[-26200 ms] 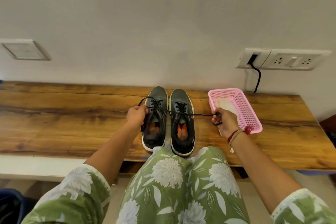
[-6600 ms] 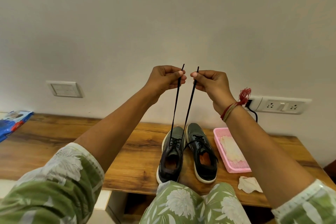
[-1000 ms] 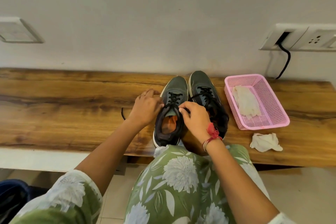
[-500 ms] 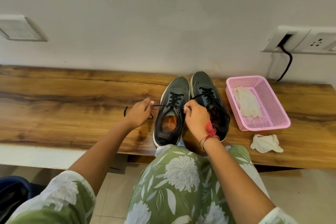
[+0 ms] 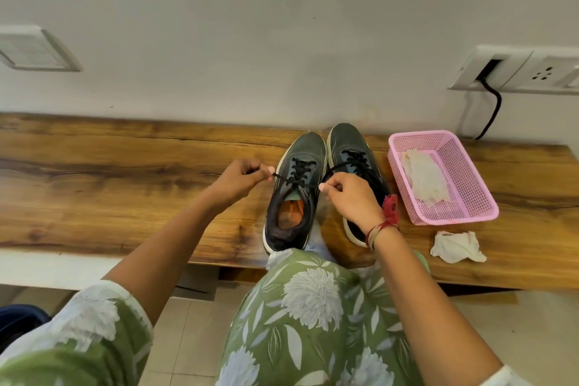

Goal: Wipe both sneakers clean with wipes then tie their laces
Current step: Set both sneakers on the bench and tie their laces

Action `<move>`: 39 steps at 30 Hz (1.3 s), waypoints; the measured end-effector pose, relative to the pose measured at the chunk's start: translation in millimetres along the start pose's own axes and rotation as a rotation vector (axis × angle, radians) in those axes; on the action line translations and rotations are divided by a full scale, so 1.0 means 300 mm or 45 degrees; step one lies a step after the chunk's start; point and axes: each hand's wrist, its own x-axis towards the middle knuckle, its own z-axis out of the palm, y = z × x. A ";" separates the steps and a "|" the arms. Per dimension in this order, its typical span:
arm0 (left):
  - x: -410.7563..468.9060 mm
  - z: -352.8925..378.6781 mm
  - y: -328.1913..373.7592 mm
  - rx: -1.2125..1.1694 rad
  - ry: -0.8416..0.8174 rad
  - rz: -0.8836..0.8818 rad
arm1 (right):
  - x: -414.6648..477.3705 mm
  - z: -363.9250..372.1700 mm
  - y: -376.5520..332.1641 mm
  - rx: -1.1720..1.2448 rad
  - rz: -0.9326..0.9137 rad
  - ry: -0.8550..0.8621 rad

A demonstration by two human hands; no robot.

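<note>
Fingers point(image 5: 262, 171) of the left hand point(image 5: 241, 180) curl inward, thumb and forefinger pinching one end of a black lace point(image 5: 282, 178), left of the left sneaker point(image 5: 293, 197). Over on the right hand point(image 5: 351, 197), the fingers point(image 5: 332, 187) are curled as well and pinch the other end of that lace, so it runs taut across the top eyelets between the two hands. Both hands sit a little left and right of the frame's centre. That sneaker is dark grey with a pale sole and an orange insole, toe pointing at the wall. Just beside it, on its right, stands the right sneaker point(image 5: 347, 142), its heel part hidden behind the right hand. Any maker's mark on either shoe is too small to read. Both stand on a wooden bench point(image 5: 125, 182) that crosses the middle of the frame. Right of the shoes sits a pink basket point(image 5: 454, 219) holding a flat wipe point(image 5: 423, 177), and a crumpled wipe point(image 5: 457, 246) lies on the bench just below it. A red thread band point(image 5: 387, 216) circles the right wrist. In the upper right, a black cable point(image 5: 493, 110) hangs from a white socket plate point(image 5: 517, 70), and a white switch plate point(image 5: 34, 48) is on the wall at the upper left. Green floral cloth point(image 5: 313, 307) fills the bottom of the frame.
</note>
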 end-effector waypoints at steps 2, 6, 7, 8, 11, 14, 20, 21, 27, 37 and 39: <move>0.008 0.014 0.007 -0.128 -0.007 -0.029 | -0.004 -0.006 -0.018 0.451 0.021 -0.019; 0.039 0.083 0.041 -0.316 0.073 -0.079 | 0.005 0.033 -0.068 1.260 0.085 -0.150; 0.047 0.101 0.052 -0.359 0.089 -0.104 | 0.011 0.050 -0.075 1.380 0.084 -0.158; 0.058 0.116 0.055 -0.412 0.101 -0.128 | 0.018 0.066 -0.078 1.494 0.089 -0.152; 0.076 0.140 0.050 -0.635 0.159 -0.168 | 0.038 0.099 -0.069 1.685 0.148 -0.083; 0.068 0.151 0.052 -0.824 0.264 -0.143 | 0.048 0.114 -0.059 1.639 0.170 -0.049; 0.091 0.173 0.015 -0.755 0.250 -0.069 | 0.056 0.131 -0.048 1.564 0.077 -0.041; 0.090 0.173 0.005 -0.758 0.224 -0.053 | 0.050 0.133 -0.043 1.591 0.079 -0.028; 0.065 0.174 -0.002 -0.622 0.113 0.100 | 0.021 0.163 -0.027 1.634 0.033 0.085; 0.032 0.176 -0.010 -0.721 0.210 -0.011 | 0.047 0.152 -0.043 1.569 0.189 0.203; 0.033 0.177 0.001 -0.719 0.177 -0.022 | 0.057 0.148 -0.047 1.562 0.251 0.152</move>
